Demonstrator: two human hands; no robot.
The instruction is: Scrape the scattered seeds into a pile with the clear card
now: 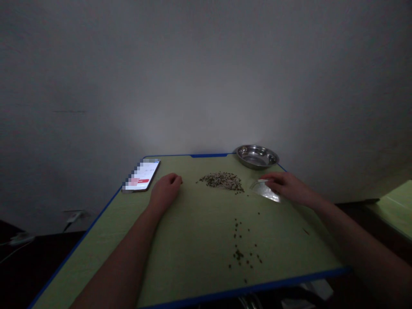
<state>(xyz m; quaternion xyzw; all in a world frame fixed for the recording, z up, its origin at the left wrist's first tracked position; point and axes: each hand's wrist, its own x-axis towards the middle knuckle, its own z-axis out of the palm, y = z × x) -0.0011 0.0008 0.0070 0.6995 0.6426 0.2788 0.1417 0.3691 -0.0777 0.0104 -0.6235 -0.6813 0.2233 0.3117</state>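
Note:
On the left of the green table, my left hand (165,188) rests with its fingers curled together; nothing shows in them, though the palm side is hidden. A pile of small dark and pale grains, like beans or seeds mixed together (222,180), lies between my hands. My right hand (279,185) pinches a small clear plastic bag (268,193) by its upper edge, just right of the pile. The bag lies low over the table and looks nearly flat; its contents, if any, are unclear. Loose dark grains (238,255) are scattered nearer to me.
A shiny steel bowl (256,157) stands at the table's back right corner. A phone with a lit screen (141,175) lies at the left edge. The green table (189,257) has a blue rim and stands against a grey wall (206,77). A thin dark sliver (306,231) lies at right.

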